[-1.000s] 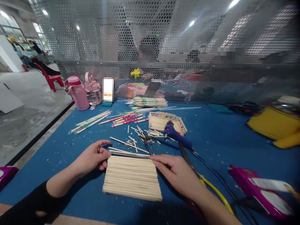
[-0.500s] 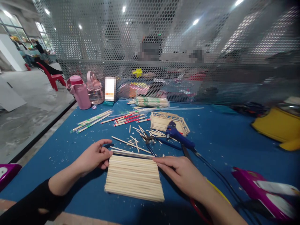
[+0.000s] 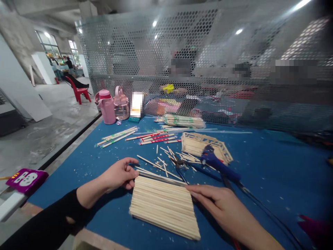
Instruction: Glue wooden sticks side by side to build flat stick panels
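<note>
A flat panel of wooden chopsticks (image 3: 165, 205), laid side by side, rests on the blue table in front of me. Along its far edge runs a thin grey strip (image 3: 161, 178), perhaps a ruler; its kind is unclear. My left hand (image 3: 121, 175) pinches the left end of this strip at the panel's far corner, index finger curved above the thumb. At the other end, the fingertips of my right hand (image 3: 218, 201) close on the strip beside the panel's right corner. Loose sticks (image 3: 153, 165) lie just beyond the strip.
Beyond are pliers (image 3: 179, 165), a blue glue gun (image 3: 220, 165) with its cord, and a small stick-built tray (image 3: 192, 147). Wrapped chopsticks (image 3: 158, 139), a pink jug (image 3: 108, 109) and a clear bottle (image 3: 121, 107) stand farther back, before a perforated metal screen (image 3: 135, 55). A purple power strip (image 3: 27, 180) is at left.
The view has swung right-to-left, so everything appears shifted to the right and slightly lower. Both hands keep their places at the panel's far corners.
</note>
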{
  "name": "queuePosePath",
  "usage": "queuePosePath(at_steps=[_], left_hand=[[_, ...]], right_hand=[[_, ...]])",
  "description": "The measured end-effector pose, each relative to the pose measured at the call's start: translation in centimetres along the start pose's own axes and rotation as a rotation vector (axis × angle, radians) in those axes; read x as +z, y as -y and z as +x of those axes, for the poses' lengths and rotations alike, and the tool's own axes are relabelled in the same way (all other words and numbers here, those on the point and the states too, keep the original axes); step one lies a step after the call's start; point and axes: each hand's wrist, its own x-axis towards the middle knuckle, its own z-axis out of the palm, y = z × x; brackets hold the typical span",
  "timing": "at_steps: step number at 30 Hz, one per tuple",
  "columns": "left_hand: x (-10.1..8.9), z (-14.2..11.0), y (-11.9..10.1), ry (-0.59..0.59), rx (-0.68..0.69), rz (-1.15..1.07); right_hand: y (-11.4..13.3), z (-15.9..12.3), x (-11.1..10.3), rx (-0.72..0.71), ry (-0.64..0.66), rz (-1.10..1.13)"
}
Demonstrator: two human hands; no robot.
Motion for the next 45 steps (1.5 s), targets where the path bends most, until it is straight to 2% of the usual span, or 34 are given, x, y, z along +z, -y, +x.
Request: queuePosePath(at_steps=[3,6,8,10,13,16,17,22,26,28,33,35,40,45], left_hand=[[0.1,-0.5,-0.3,-0.075,0.095,0.232],[0.5,-1.3,-1.0,-0.224,0.381,0.642],[0.9,-1.8,-1.4,-0.199,0.563,0.883],[1.3,-2.2,-1.8,-0.104,0.654,1.075],[2.3,-2.7,-2.4,-0.053,0.654,1.324],[4.3,-3.9,-2.9,-0.113,0.539,1.521],[5.3,-4.4,-2.9,-0.17,0.483,1.566],[10.1,-5.9,-1.6,-0.506,0.349,1.598],[11.2,-5.4,-0.4,-0.635,0.341,1.576],[11.1,-5.1,-0.3,-0.612,0.399,1.535],[11.3,-4.8,-0.9,-0.385,0.422,1.42],[11.6,-4.9,-0.8,-0.388,0.437,1.368],[12.3,-4.6,0.4,-0.485,0.49,1.334],[12.2,-4.2,1.0,-0.5,0.498,1.307]], right_hand=[[0.1,-0.1,-0.1,0.009,0.002,0.015],[0.4,-0.1,-0.2,0.019,0.016,0.042],[0.6,-0.1,-0.3,0.023,0.023,0.055],[0.8,-0.1,-0.4,0.022,0.023,0.065],[0.9,-0.1,-0.4,0.017,0.029,0.088],[0.9,-0.1,-0.3,0.027,0.031,0.106],[0.9,-0.2,-0.3,0.028,0.03,0.113],[0.9,-0.3,-0.2,0.027,0.023,0.165],[0.8,-0.4,-0.1,0.017,0.006,0.187],[0.8,-0.4,0.0,0.012,0.005,0.193],[1.0,-0.4,0.0,0.003,0.012,0.196],[1.0,-0.5,0.0,-0.004,0.007,0.195],[1.1,-0.4,-0.1,0.016,-0.003,0.166],[1.2,-0.3,-0.2,0.022,0.006,0.169]])
